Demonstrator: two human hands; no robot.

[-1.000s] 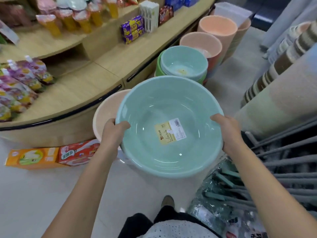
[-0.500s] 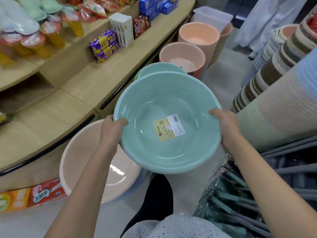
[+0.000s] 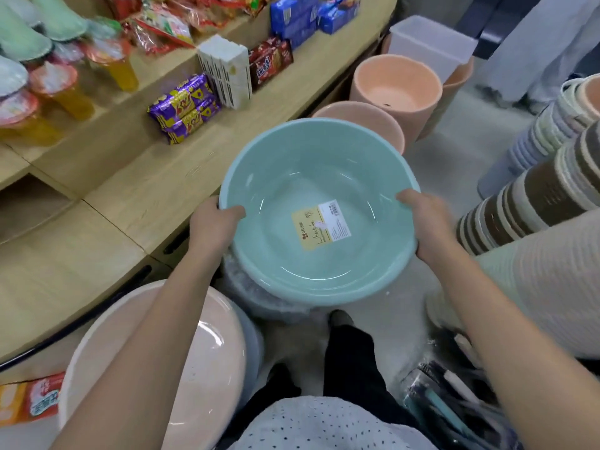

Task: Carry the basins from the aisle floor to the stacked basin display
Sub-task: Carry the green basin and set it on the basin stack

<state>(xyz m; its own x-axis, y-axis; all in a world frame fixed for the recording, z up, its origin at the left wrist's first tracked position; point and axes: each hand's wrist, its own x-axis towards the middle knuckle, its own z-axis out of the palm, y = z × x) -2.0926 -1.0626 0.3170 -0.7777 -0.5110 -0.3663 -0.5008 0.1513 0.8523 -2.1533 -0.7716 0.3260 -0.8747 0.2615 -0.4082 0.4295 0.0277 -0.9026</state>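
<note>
Item: mint-green basin, yellow label stuck inside the bowl, mouth up.
Position: held above the aisle floor, just in front of the peach basin stacks; beneath it something wrapped in clear film — possibly the green stack, cannot tell.
Left hand: closed on the near-left rim, thumb hooked inside.
Right hand: closed on the right rim, thumb over the lip.
Risk, grip: smooth plastic held by the rim only — a jolt could tip it.
Risk, clearance: wooden shelf edge close at left; rolled mats at right; a swing could knock either.
Risk, footing: large pink basin by the feet, a trip hazard.
</note>
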